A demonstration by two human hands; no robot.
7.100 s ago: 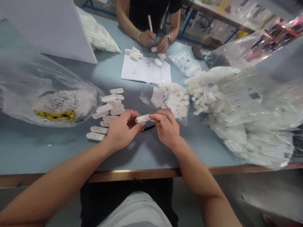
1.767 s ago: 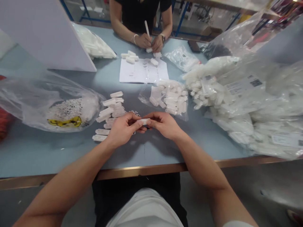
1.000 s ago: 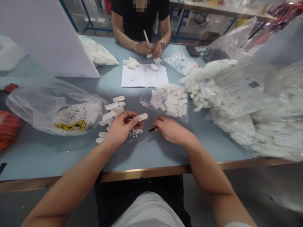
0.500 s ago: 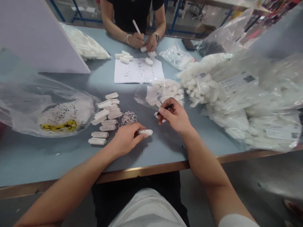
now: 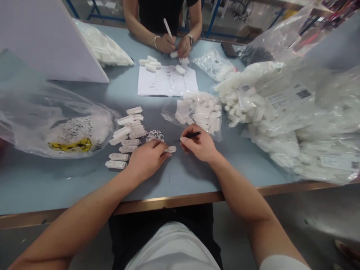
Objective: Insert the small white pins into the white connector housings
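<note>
Resting on the blue-grey bench (image 5: 70,187), item one: the person's left hand (image 5: 146,159), fingers drawn narrow, their tips against the near end of a white plastic connector strip (image 5: 170,149); whether they grip it cannot be told. The strip lies just beyond those fingertips, between the two hands. Item two: the right hand (image 5: 198,144), fingers pinched narrow on a slim black tool (image 5: 191,135), its point aimed toward the strip but apart from it.

Beside the left hand: a small heap of white pins (image 5: 154,136) and loose rows of white connector strips (image 5: 126,138). Above the right hand: a clear bag of white parts (image 5: 197,116), its lower corner near the knuckles. Farther right, a bulky labelled bag of white parts (image 5: 281,112) bounds the working room; to the left, a clear bag with a yellow mark (image 5: 67,131). The bench's brass-trimmed front edge (image 5: 168,201) runs below the wrists, with open bench top between. Across the bench, a co-worker's hands (image 5: 174,45) work above a printed paper sheet (image 5: 167,80).
</note>
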